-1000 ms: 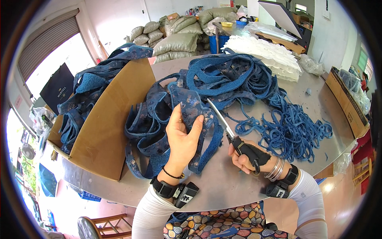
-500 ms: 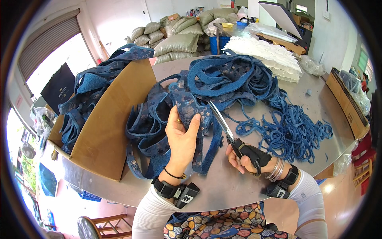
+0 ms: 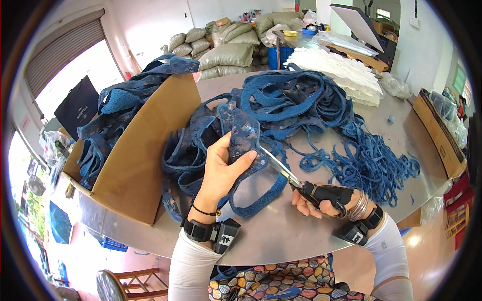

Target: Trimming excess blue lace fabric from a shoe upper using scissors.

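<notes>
A long blue fabric strip (image 3: 240, 126) with a floral print is pinched between the thumb and fingers of my left hand (image 3: 223, 163). Part of it loops down to the tabletop below that hand. My right hand (image 3: 326, 206) grips a pair of scissors (image 3: 282, 168) with black-wrapped handles. The blade tips point up and left and reach the strip's right edge, beside my left thumb. Behind both hands lies a coiled heap of the same blue strips (image 3: 301, 95). Thin blue trimmings (image 3: 366, 160) lie tangled to the right.
A cardboard box (image 3: 150, 150) full of blue strips stands at the left of the metal table (image 3: 281, 236). White layered sheets (image 3: 341, 72) are stacked at the back right. Another cardboard box (image 3: 439, 133) sits at the right edge. Stuffed sacks (image 3: 226, 55) are piled behind.
The scissors and my right hand have shifted slightly right and down. My left hand has tilted left, and the strip's hanging loop has swung left beneath it.
</notes>
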